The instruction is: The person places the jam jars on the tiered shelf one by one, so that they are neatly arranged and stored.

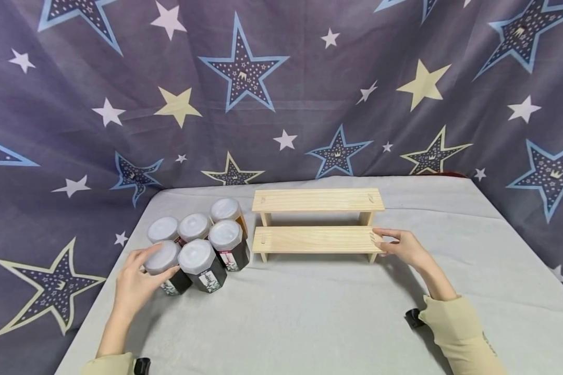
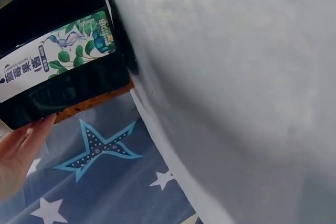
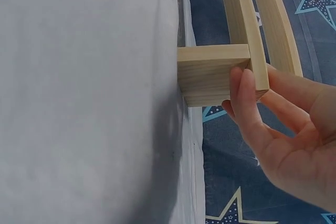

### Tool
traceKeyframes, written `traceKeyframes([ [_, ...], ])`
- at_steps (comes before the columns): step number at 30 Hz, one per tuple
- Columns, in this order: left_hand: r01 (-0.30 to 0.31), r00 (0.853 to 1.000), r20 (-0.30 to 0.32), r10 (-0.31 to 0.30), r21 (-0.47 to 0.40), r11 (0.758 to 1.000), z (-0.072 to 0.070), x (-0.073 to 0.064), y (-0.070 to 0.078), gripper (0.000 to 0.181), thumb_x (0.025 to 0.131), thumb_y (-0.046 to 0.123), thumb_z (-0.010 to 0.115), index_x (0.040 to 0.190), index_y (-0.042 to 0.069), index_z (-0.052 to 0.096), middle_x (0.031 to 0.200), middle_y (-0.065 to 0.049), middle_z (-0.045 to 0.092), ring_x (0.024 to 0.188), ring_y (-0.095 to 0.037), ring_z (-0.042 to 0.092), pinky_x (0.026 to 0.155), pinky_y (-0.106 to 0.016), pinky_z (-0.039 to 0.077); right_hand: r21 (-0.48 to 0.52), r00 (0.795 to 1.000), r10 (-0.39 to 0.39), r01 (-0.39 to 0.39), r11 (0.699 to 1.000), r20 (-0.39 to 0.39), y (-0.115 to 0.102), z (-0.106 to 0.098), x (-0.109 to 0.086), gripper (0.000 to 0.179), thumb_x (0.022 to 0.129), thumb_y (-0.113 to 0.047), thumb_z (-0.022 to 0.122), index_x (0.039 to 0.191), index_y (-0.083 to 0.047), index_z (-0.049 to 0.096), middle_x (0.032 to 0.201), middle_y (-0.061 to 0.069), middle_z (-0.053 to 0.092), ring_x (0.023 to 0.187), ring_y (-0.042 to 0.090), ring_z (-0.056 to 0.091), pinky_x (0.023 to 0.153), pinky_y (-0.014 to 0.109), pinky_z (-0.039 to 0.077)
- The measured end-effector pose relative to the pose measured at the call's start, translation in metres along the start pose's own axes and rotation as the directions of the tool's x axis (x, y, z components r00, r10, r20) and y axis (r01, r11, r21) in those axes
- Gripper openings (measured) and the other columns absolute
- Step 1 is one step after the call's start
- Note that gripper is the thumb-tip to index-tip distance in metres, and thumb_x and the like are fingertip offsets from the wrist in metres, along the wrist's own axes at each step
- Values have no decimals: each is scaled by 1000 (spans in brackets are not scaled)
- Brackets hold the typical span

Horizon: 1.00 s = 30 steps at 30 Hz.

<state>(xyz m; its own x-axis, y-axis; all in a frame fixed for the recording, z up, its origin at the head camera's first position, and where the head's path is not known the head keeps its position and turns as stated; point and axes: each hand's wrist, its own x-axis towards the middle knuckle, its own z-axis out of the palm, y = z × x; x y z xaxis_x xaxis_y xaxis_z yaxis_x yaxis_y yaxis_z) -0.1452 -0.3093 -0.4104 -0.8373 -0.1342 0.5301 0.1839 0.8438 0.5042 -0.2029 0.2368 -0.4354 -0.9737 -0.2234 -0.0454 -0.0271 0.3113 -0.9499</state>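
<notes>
My left hand (image 1: pixel 133 281) grips the front left jam jar (image 1: pixel 163 258) around its white lid, thumb on the near side and fingers on the far side. That jar is dark, and its label with green leaves and blue fruit (image 2: pixel 79 45) fills part of the left wrist view. My right hand (image 1: pixel 405 247) pinches the right end of the lower board (image 1: pixel 314 239) of a pale wooden two-step rack, thumb and fingers on either face. In the right wrist view the fingers lie at the board's corner, beside its upright leg (image 3: pixel 210 77).
Several more white-lidded jars stand close against the held one, among them a dark jar (image 1: pixel 204 265) just to its right and an amber one (image 1: pixel 227 211) at the back. The upper board (image 1: pixel 316 199) rises behind the lower. A grey cloth (image 1: pixel 286 323) covers the table; a starry curtain (image 1: pixel 300 94) hangs behind.
</notes>
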Motion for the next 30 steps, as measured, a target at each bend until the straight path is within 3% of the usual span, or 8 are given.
traceKeyframes([
  [3,-4,1000,-26,3,-64,998,-2,1,-3,58,54,18,83,108,14,64,90,-5,54,77,-14,46,63,-27,34,-2,1000,8,-8,1000,-4,-1,0,0,43,84,1,54,122,16,41,122,34,42,70,4,61,67,31,52],
  [7,-41,997,-73,33,-103,994,-8,3,-2,57,53,21,83,107,19,65,89,-4,53,78,-12,43,64,-26,31,-14,1000,16,-16,1000,-9,-2,0,0,43,84,1,54,122,15,42,122,34,42,69,5,61,67,31,52],
  [16,-25,995,-98,23,-13,1000,-27,15,24,57,49,10,83,103,8,65,88,-10,52,74,-14,38,62,-31,28,-1,1000,21,-21,1000,-2,-1,0,0,43,84,1,54,122,15,41,122,34,42,69,5,61,68,33,51],
  [22,37,997,-73,-35,19,999,-41,24,38,58,53,15,83,107,9,64,93,-12,50,80,-22,42,64,-36,30,2,1000,23,-23,1000,2,0,0,1,44,84,-1,55,123,15,41,122,34,42,69,5,61,68,33,51],
  [26,92,993,-75,-88,48,995,-48,29,45,60,55,21,83,111,16,62,95,-5,50,76,-11,42,63,-28,31,8,1000,18,-18,1000,3,-1,-1,1,44,84,-1,55,123,15,41,123,34,41,69,6,61,69,34,51],
  [30,91,992,-89,-87,35,995,-54,37,52,59,55,22,83,110,20,63,92,-1,49,72,2,37,61,-21,30,17,1000,15,-15,1000,2,-1,-1,0,44,84,0,55,122,15,41,123,34,41,69,6,61,68,34,51],
])
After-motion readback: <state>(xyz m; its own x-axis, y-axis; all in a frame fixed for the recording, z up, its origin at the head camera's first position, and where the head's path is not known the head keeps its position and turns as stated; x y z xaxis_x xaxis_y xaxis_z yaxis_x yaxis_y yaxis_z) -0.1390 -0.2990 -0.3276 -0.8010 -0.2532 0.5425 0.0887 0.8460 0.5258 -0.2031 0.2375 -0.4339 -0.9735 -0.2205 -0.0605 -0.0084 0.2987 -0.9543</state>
